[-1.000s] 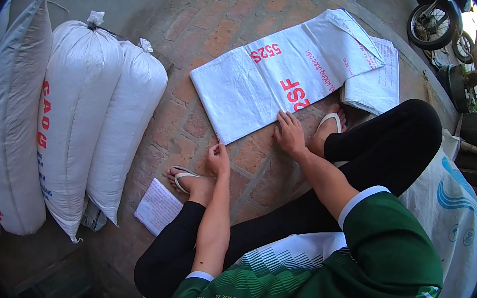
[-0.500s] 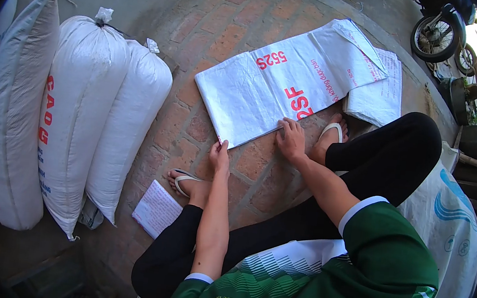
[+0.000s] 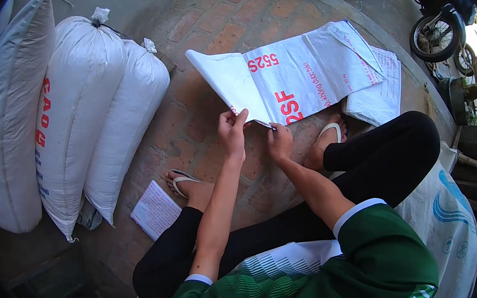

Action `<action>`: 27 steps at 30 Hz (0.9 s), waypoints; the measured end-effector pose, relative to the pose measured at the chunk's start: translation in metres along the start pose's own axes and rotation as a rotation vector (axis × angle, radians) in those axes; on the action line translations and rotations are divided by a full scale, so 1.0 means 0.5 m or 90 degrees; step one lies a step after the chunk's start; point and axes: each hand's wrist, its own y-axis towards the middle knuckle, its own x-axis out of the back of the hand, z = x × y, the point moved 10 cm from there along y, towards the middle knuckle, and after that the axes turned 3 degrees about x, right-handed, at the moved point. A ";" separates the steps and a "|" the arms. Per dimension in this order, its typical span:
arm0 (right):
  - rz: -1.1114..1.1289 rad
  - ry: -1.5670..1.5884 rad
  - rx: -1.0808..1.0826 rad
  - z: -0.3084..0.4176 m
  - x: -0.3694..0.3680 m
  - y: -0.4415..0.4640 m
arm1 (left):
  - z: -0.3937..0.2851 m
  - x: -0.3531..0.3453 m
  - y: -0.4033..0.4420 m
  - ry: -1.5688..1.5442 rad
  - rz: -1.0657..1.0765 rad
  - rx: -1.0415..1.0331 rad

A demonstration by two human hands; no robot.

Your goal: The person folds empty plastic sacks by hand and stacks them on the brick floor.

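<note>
White sack with red "552S"

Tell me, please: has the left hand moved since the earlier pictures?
Yes. Judged against the nearest tied sack, the left hand has moved up the view and slightly right, away from that sack.

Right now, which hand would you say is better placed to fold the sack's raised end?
Probably the left hand: it holds the sack at the raised end, while the right hand pinches the near edge farther along.
</note>
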 end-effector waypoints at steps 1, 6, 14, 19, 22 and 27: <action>-0.024 0.026 -0.045 -0.002 -0.001 -0.014 | -0.001 -0.023 -0.006 0.015 0.030 -0.020; -0.047 0.161 -0.237 -0.035 -0.047 -0.080 | 0.016 -0.151 -0.075 0.093 0.223 -0.013; -0.085 0.195 -0.307 -0.203 -0.167 -0.098 | 0.092 -0.192 -0.098 0.187 0.332 0.083; -0.136 0.278 -0.458 -0.157 -0.098 -0.102 | 0.119 -0.143 -0.067 0.187 0.266 0.152; -0.144 0.256 -0.503 -0.134 -0.095 -0.114 | 0.138 -0.092 -0.039 0.231 0.200 0.149; -0.133 0.234 -0.515 -0.140 -0.122 -0.118 | 0.189 -0.004 0.002 0.273 0.121 0.148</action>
